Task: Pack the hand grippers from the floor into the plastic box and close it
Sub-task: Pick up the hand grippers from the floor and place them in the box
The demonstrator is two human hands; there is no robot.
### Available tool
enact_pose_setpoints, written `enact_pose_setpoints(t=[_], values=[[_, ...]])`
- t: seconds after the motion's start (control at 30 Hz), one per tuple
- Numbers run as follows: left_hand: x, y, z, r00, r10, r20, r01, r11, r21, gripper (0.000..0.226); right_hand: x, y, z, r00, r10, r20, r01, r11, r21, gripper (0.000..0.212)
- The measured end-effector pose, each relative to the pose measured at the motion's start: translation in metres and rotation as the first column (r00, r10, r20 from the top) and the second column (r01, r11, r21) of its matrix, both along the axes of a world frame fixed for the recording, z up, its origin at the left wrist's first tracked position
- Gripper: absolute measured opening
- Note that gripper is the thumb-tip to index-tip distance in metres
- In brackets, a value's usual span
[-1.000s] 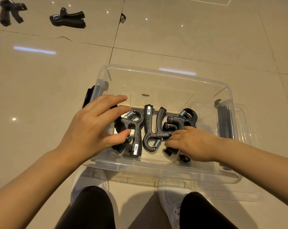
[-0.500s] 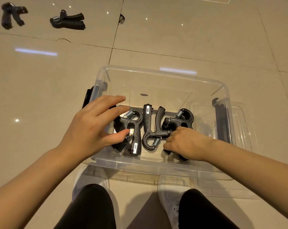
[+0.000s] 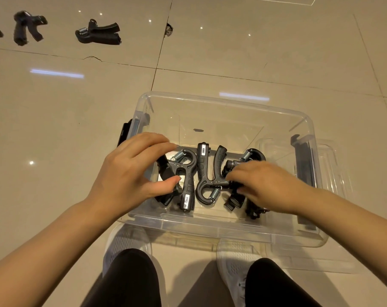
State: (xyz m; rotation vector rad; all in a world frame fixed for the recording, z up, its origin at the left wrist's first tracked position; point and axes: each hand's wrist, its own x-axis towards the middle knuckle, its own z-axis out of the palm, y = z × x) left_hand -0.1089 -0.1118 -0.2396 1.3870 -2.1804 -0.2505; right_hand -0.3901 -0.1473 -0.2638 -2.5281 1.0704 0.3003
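My left hand (image 3: pixel 130 176) is open; my right hand (image 3: pixel 263 185) holds a hand gripper (image 3: pixel 243 165) in the plastic box (image 3: pixel 221 103). 3 floor grippers (image 3: pixel 98 33) wait.

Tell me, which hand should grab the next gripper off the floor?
Probably the left hand: the hand grippers on the floor lie far left, and it holds nothing. The right hand rests on grippers in the box.
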Motion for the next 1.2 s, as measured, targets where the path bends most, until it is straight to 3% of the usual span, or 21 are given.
enact_pose_setpoints(t=[0.1,0.17,0.27,0.37,0.5,0.6,0.7,0.8,1.03,1.13,1.2], values=[[-0.006,0.002,0.008,0.977,0.125,-0.172,-0.117,0.991,0.059,0.052,0.001,-0.004,0.029,0.913,-0.31,0.265,0.315,0.949,0.023,0.034],[-0.017,0.005,0.014,0.94,0.176,-0.293,-0.155,0.983,0.096,0.054,0.008,-0.001,0.045,0.825,-0.37,0.428,0.378,0.923,0.07,0.041],[-0.038,0.011,0.022,0.92,0.143,-0.364,-0.113,0.988,0.103,0.055,0.026,0.011,0.056,0.787,-0.237,0.57,0.269,0.963,0.029,0.05],[-0.053,0.015,0.025,0.897,0.149,-0.417,-0.11,0.987,0.115,0.056,0.041,0.02,0.052,0.782,-0.105,0.614,0.182,0.981,-0.064,0.039],[-0.06,0.016,0.026,0.87,0.189,-0.455,-0.126,0.978,0.166,0.061,0.045,0.023,0.048,0.732,-0.153,0.664,0.22,0.975,-0.017,0.03],[-0.053,0.01,0.025,0.909,0.175,-0.378,-0.103,0.974,0.204,0.067,0.042,0.023,0.046,0.671,-0.31,0.674,0.305,0.943,0.131,0.028],[-0.031,0.007,0.014,0.989,0.102,-0.104,-0.085,0.985,0.151,0.066,0.034,0.013,0.04,0.526,-0.539,0.658,0.435,0.835,0.336,0.033],[-0.01,0.014,0.0,0.98,0.118,0.16,-0.142,0.979,0.145,0.063,0.029,0.0,0.035,0.436,-0.655,0.618,0.535,0.74,0.407,0.039],[-0.008,0.015,-0.004,0.961,0.117,0.251,-0.171,0.963,0.208,0.062,0.037,-0.024,0.005,0.302,-0.871,0.387,0.561,0.491,0.667,0.037],[-0.007,0.016,-0.004,0.966,0.128,0.223,-0.176,0.961,0.212,0.06,0.041,-0.028,-0.012,0.36,-0.886,0.292,0.586,0.458,0.668,0.036],[-0.007,0.016,-0.004,0.968,0.125,0.218,-0.172,0.962,0.21,0.058,0.042,-0.031,-0.02,0.511,-0.81,0.288,0.659,0.584,0.473,0.04]])
